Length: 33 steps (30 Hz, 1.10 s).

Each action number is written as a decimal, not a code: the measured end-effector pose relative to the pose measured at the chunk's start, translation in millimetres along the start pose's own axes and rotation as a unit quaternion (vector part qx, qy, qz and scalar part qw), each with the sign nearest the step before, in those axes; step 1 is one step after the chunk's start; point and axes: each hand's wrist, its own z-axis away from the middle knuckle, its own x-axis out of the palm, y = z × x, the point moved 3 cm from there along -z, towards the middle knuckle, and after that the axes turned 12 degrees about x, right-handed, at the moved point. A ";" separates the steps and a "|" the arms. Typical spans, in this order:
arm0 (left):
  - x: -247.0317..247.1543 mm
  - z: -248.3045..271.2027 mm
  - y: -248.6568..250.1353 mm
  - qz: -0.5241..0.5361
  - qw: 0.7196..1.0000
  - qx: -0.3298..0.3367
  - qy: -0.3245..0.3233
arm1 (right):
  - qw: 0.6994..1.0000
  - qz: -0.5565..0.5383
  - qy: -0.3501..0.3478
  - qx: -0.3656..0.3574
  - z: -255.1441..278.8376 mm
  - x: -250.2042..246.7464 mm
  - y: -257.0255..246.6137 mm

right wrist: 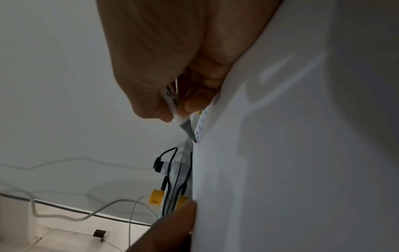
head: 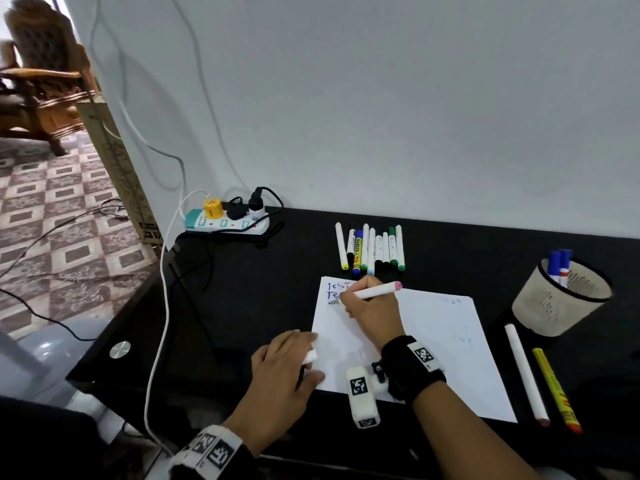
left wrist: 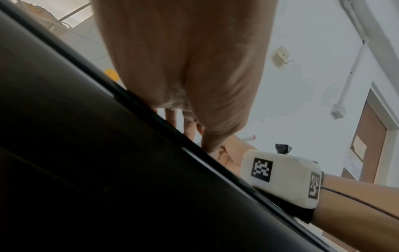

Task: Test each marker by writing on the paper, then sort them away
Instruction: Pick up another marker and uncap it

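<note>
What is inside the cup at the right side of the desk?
Inside the cup stand two markers with blue caps, leaning against its far wall. Only their upper parts show; their lower ends and the cup's bottom are hidden by the near wall.

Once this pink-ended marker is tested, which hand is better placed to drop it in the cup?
Right, probably. The right hand already grips the marker, and the cup stands on that side. The left hand holds what looks like its cap at the paper's left edge.
</note>
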 end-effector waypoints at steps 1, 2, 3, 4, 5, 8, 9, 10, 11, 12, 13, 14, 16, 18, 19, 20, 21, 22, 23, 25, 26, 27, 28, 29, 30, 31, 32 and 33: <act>-0.3 0.1 0.4 0.001 1.000 0.001 0.001 | 1.000 0.002 0.000 -0.005 -0.1 0.2 -0.1; 0.4 0.3 0.3 0.001 1.000 0.002 0.001 | 1.000 0.003 0.000 -0.009 -0.3 0.5 0.6; 0.4 0.3 0.5 0.001 1.000 0.003 0.001 | 1.000 0.003 0.000 -0.012 -0.7 0.8 1.1; 0.8 0.3 0.5 0.002 1.000 0.002 0.002 | 1.000 0.005 -0.001 -0.015 -1.1 1.3 1.8; 0.8 0.1 0.4 0.001 1.000 0.002 0.002 | 1.000 0.009 0.000 -0.017 -1.8 1.4 2.4; 0.8 0.1 1.1 -0.002 1.000 0.001 0.002 | 1.000 0.012 -0.002 -0.017 -3.2 2.4 4.1; 0.5 0.5 1.7 -0.003 1.000 0.001 0.001 | 1.000 0.010 -0.002 -0.016 -3.4 3.1 4.8; 0.1 0.4 2.5 -0.002 1.000 0.001 0.002 | 1.000 0.008 -0.003 -0.015 -3.4 3.1 5.2; -0.4 0.2 2.9 -0.001 1.000 0.002 0.004 | 1.000 0.004 -0.003 -0.015 -3.8 3.3 5.6; -0.5 0.2 2.9 -0.002 1.000 0.002 0.004 | 1.000 -0.003 -0.004 -0.016 -4.0 3.5 5.9; -0.3 0.1 2.7 -0.003 1.000 0.002 0.003 | 1.000 -0.009 -0.004 -0.017 -4.5 3.3 6.3; -0.1 0.0 2.5 -0.004 1.000 0.002 0.001 | 1.000 -0.011 -0.003 -0.019 -4.9 2.8 6.5; 0.6 0.2 1.5 -0.003 1.000 0.000 0.001 | 1.000 -0.002 -0.003 -0.023 -5.7 2.5 6.4; 1.3 0.6 1.0 -0.002 1.000 0.000 0.003 | 1.000 -0.001 -0.005 -0.017 -5.6 2.7 7.3; 1.5 0.8 0.6 -0.002 1.000 0.001 0.005 | 1.000 -0.003 -0.005 -0.015 -5.3 3.1 7.7; 1.7 0.8 0.4 -0.004 1.000 0.002 0.005 | 1.000 -0.006 -0.005 -0.015 -5.0 3.0 7.8; 1.9 0.8 0.2 -0.006 1.000 0.002 0.006 | 1.000 -0.008 -0.004 -0.018 -4.7 3.0 7.5; 2.1 0.7 0.0 -0.007 1.000 0.003 0.006 | 1.000 -0.008 -0.002 -0.020 -4.2 2.9 6.8; 2.6 0.8 -0.4 -0.008 1.000 0.003 0.007 | 1.000 -0.007 -0.001 -0.021 -4.5 2.7 6.7; 3.6 0.8 -1.4 -0.005 1.000 0.004 0.012 | 1.000 -0.007 -0.004 -0.016 -4.6 2.8 7.3; 3.5 0.8 -1.7 -0.003 1.000 0.004 0.015 | 1.000 -0.008 -0.005 -0.014 -4.7 3.2 7.9; 3.6 1.0 -2.0 -0.002 1.000 0.004 0.015 | 1.000 -0.010 -0.005 -0.014 -4.7 3.2 8.2; 3.5 1.0 -2.0 -0.004 1.000 0.004 0.015 | 1.000 -0.011 -0.002 -0.015 -4.8 2.9 8.2; 3.5 1.2 -2.2 -0.005 1.000 0.006 0.014 | 1.000 -0.010 0.000 -0.016 -4.6 2.6 8.1; 3.6 1.1 -2.4 -0.005 1.000 0.007 0.013 | 1.000 -0.008 0.002 -0.016 -4.9 2.3 8.1; 3.6 1.1 -2.7 -0.004 1.000 0.007 0.013 | 1.000 -0.006 0.001 -0.012 -5.0 2.7 8.8; 3.5 0.9 -2.8 -0.002 1.000 0.005 0.014 | 1.000 -0.006 -0.001 -0.007 -4.8 2.9 8.9; 3.5 0.7 -3.1 0.000 1.000 0.003 0.015 | 1.000 -0.005 -0.003 -0.002 -4.9 3.6 9.7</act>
